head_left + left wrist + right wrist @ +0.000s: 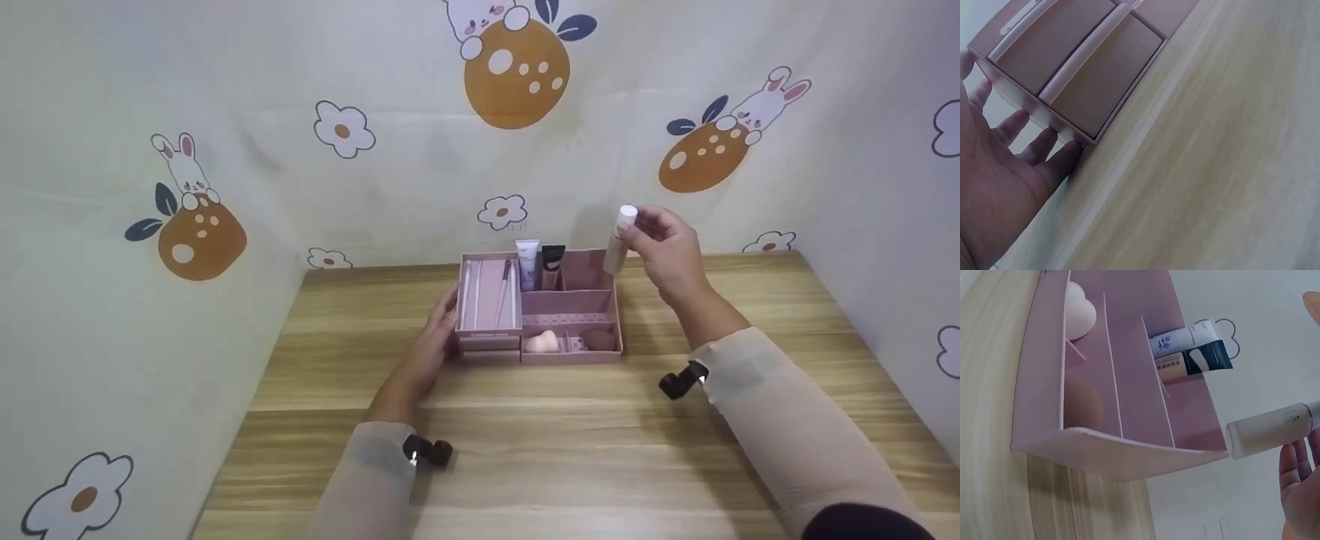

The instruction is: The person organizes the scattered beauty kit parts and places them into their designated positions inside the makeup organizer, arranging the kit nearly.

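Note:
A pink desktop organizer (571,359) stands on the wooden table against the back wall. The fingertips of my left hand (429,346) touch its left side, fingers spread and fairly straight in the left wrist view. My right hand (671,251) pinches a foundation bottle (616,251) near its white cap. The bottle, beige with a clear base, is held slightly tilted at the organizer's back right corner; in the right wrist view it is just outside the rim. A white tube (527,262) and a black-capped beige tube (552,266) stand in the back compartments.
A pale makeup sponge (543,342) and a brown sponge (599,340) lie in the front right compartments. Thin sticks and a brush (503,292) lie in the top left tray, above two drawers (1106,62). Patterned cloth walls (405,172) enclose the table (525,450).

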A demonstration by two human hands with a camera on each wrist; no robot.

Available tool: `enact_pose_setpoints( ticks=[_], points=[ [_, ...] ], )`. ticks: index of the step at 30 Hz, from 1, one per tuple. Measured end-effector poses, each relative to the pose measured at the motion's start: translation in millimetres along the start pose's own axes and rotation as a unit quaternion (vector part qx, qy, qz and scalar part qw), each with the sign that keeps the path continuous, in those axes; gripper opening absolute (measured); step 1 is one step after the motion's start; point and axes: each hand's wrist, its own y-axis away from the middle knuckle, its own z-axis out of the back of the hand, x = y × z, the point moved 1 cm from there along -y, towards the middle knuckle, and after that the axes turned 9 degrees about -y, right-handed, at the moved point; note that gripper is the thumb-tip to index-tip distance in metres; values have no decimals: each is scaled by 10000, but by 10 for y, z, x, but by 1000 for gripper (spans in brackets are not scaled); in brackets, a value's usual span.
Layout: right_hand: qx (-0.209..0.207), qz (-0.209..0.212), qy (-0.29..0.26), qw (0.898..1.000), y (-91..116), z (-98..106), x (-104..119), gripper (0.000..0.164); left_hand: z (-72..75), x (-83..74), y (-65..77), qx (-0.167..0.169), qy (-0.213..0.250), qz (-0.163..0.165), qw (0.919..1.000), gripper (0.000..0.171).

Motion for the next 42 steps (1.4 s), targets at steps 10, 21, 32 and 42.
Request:
enact_pose_setpoints(
  ticks=[10, 21, 32, 42],
  points=[
    [220, -2, -171, 9996, -9, -189, -58, 38, 16, -2, 29, 37, -97, 131, 9999, 49],
    [278, -261, 188, 9991, -33, -210, -174, 45, 5, 22, 5, 11, -44, 189, 9998, 46],
    [336, -392, 342, 9981, -2, -199, -314, 47, 3, -5, 16, 40, 52, 125, 9999, 47],
    [386, -455, 207, 9980, 11, -196, -387, 43, 7, 15, 12, -6, -25, 143, 9999, 50]
  ],
)
